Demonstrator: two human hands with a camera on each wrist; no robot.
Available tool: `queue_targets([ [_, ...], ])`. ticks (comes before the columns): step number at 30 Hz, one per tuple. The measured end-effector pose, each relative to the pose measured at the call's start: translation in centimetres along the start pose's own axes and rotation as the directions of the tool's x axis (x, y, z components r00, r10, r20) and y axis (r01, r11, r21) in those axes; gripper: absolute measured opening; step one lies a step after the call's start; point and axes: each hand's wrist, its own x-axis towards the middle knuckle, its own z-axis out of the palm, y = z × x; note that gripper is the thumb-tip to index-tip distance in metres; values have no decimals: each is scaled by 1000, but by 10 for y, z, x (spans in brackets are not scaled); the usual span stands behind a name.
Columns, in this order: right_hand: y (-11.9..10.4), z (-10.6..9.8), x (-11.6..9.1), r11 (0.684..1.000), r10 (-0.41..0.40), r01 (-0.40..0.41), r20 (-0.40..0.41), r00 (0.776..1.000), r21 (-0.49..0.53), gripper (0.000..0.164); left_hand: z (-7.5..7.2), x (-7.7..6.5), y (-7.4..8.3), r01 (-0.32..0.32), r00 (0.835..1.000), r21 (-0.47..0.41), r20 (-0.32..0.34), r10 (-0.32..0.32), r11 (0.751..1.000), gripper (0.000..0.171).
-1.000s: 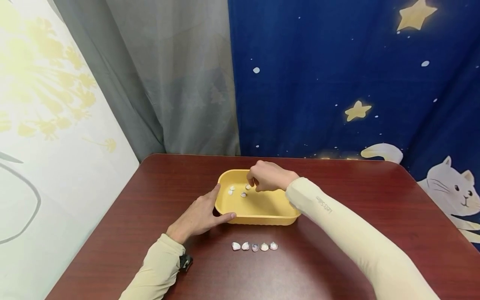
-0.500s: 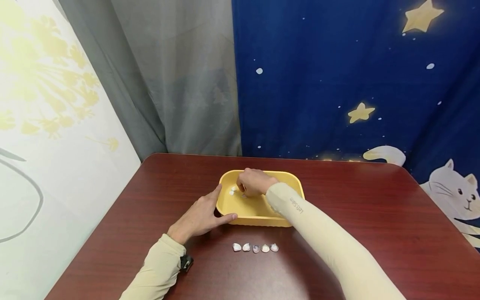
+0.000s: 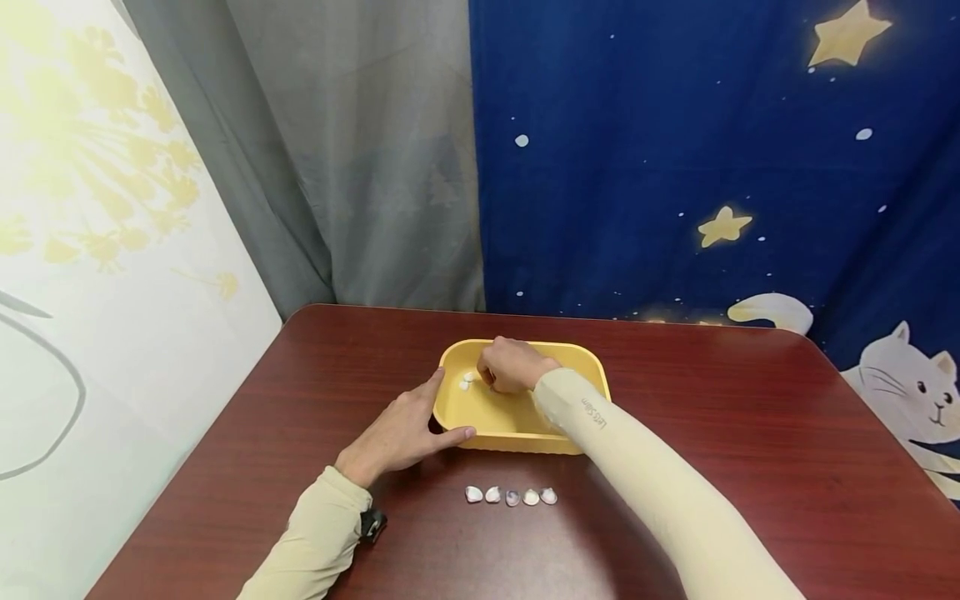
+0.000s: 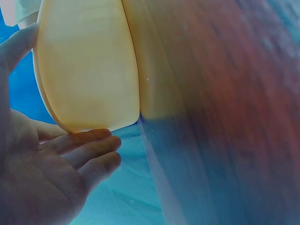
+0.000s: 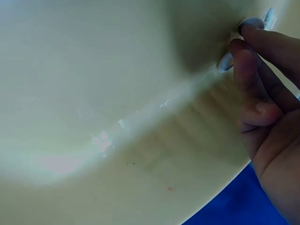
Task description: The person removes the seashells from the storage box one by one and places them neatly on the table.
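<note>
Dark reddish wood-grained bench with rounded far corners, glossy toward the front. Behind, a grey curtain and a blue curtain printed with stars and a cat; off to the left, a white hanging patterned in yellow. On the bench, a yellow tray, and before it a row of five shells. Left hand spread wide, thumb over the near rim, fingers against the left end. Right hand inside the tray, fingers curled and narrow, touching a small shell; cannot tell if pinching it. Just left, two white shells.
</note>
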Motion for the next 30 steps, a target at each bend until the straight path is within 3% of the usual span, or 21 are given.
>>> queue_targets([
  [7, -5, -13, -9, 1000, -14, 14, -5, 1000, -6, 17, -1, 0, 1, 10, 1000, 1, 11, -10, 1000, 112],
  [14, -13, -34, -32, 995, -103, 103, -48, 994, 0, 14, -2, 1, 0, 13, 1000, 5, 15, -13, 1000, 113],
  [20, -21, -45, -57, 984, -175, 176, -88, 981, 3, 13, -1, 2, -1, -27, 1000, -14, -8, 26, 1000, 109],
  [30, -39, -47, -91, 961, -276, 268, -199, 940, -69, 12, 0, 4, -2, -28, 1000, -9, -5, 28, 1000, 108],
])
